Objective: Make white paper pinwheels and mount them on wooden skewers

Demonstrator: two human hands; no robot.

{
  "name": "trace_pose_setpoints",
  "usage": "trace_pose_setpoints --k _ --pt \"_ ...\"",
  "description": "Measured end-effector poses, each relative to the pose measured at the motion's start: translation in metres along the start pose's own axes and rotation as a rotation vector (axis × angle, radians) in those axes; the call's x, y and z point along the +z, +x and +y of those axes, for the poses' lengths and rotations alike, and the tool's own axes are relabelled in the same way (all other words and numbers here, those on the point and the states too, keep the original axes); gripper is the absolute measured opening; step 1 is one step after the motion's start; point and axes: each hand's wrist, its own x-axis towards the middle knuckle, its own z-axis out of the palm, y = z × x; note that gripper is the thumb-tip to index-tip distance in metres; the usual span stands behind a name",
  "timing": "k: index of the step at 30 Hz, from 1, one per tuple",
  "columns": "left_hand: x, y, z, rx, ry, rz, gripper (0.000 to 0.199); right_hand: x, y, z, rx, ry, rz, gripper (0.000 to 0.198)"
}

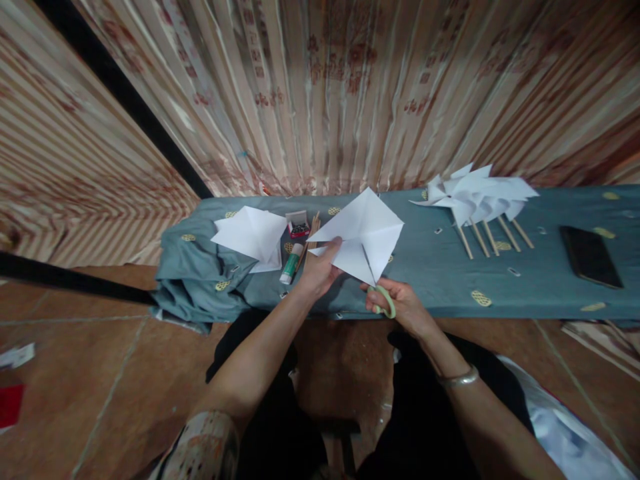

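A white square sheet of paper [373, 223] with fold creases is held up over the cloth by my left hand [323, 267], thumb on top. One slit runs in from its left side, beside my thumb. My right hand [397, 303] grips green-handled scissors [387, 303] at the sheet's near corner, and their blades lie along a cut in the paper. Left of my hands are a glue stick [291, 263], thin wooden sticks [313, 227] and a small red-and-white box of pins [299, 225]. More white paper sheets [250, 230] lie at the far left.
Several white paper pinwheels [480, 193] on wooden sticks lie overlapped at the right. A dark phone [591, 257] rests further right on the green cloth-covered bench [435, 287]. A striped curtain [320, 100] hangs behind, and a black pole [125, 93] slants at the left.
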Motion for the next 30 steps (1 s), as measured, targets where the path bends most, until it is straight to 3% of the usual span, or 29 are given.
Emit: trace_pose_setpoints --k 14,24,30 --pt "-0.001 0.0 -0.003 -0.005 0.016 -0.017 0.033 -0.003 0.004 0.004 -0.031 -0.011 -0.007 0.055" --pt "0.004 -0.002 0.0 -0.016 0.002 0.017 0.032 0.0 0.005 0.004 0.026 0.049 0.035 0.057" --pt "0.001 0.0 0.0 -0.008 -0.008 -0.01 0.031 -0.003 0.003 0.008 0.026 -0.062 -0.073 0.057"
